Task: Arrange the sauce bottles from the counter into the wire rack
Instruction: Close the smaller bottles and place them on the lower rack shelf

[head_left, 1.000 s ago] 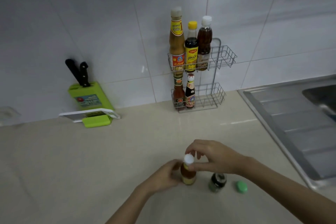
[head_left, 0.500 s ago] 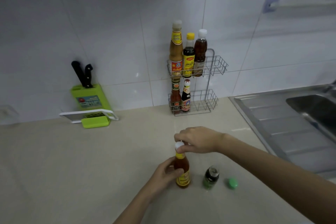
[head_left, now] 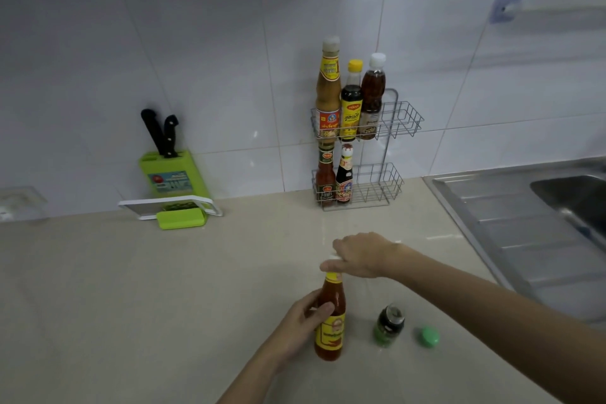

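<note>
A red chili sauce bottle [head_left: 332, 315] with a yellow label stands upright on the beige counter [head_left: 164, 289]. My left hand [head_left: 300, 328] wraps its body. My right hand [head_left: 360, 256] covers its white cap from above, fingers closed on it. To its right stand a small open dark green bottle [head_left: 389, 325] and, apart from it, its loose green cap [head_left: 430, 335]. The two-tier wire rack [head_left: 396, 121] stands against the tiled wall, with three bottles on the upper tier's left side and two on the lower tier's left side.
A green knife block [head_left: 170, 174] with two black-handled knives and a white-framed board stands at the back left. A steel sink [head_left: 531, 223] with its drainboard fills the right side.
The view has tilted up and back, so the bottle now shows side-on. My right hand has shifted over the cap, hiding most of it. My left hand stays on the bottle.
</note>
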### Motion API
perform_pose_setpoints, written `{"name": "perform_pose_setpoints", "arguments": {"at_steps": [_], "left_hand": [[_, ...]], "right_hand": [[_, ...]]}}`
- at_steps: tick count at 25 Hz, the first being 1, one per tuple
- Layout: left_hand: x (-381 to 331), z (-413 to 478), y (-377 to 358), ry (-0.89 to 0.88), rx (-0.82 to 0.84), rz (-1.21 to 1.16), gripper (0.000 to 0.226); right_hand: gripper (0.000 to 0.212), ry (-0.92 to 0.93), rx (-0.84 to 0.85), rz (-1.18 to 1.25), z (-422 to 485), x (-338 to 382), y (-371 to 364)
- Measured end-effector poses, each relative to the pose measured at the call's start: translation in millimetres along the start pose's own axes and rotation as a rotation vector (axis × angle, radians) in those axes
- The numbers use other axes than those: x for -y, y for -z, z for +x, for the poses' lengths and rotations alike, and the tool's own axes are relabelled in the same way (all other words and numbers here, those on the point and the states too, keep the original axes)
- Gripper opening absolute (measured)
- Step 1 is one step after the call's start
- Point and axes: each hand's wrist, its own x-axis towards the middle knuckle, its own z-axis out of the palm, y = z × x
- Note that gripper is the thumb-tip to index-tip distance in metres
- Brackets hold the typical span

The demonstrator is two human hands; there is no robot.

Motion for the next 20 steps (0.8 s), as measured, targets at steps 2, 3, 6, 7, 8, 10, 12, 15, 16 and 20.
{"name": "perform_pose_setpoints", "arguments": {"at_steps": [2, 3, 6, 7, 8, 10, 12, 15, 16, 20], "left_hand": [[-7, 1, 12, 0.012, 0.022, -0.048, 0.036], [-14, 2, 17, 0.005, 0.047, -0.063, 0.037], [-22, 6, 16, -0.032, 0.108, -0.001, 0.042], [-18, 7, 11, -0.044, 0.086, 0.038, 0.042], [-12, 9, 5, -0.051, 0.036, 0.076, 0.041], [0, 12, -8, -0.046, -0.082, 0.15, 0.038], [3, 13, -13, -0.03, -0.109, 0.157, 0.038], [-18, 17, 4, -0.054, -0.005, 0.048, 0.04], [-25, 19, 10, -0.072, 0.048, 0.018, 0.041], [-29, 25, 5, -0.076, 0.074, 0.069, 0.042]], "right_hand": [[0.05, 0.145, -0.064, 0.076, -1, -7, 8], [0.045, 0.186, -0.096, 0.068, -2, -11, 13], [0.047, 0.211, -0.163, -0.035, -1, -18, 19], [0.049, 0.191, -0.165, -0.08, -1, -18, 15], [0.051, 0.15, -0.138, -0.117, 0, -16, 10], [0.056, 0.02, 0.006, -0.185, 3, -10, 2], [0.068, -0.077, 0.134, -0.205, 10, -6, 5], [0.066, 0.045, -0.036, -0.053, 14, -16, 24], [0.059, 0.123, -0.12, -0.05, 13, -19, 30], [0.039, 0.189, -0.245, -0.28, 8, -24, 19]]}}
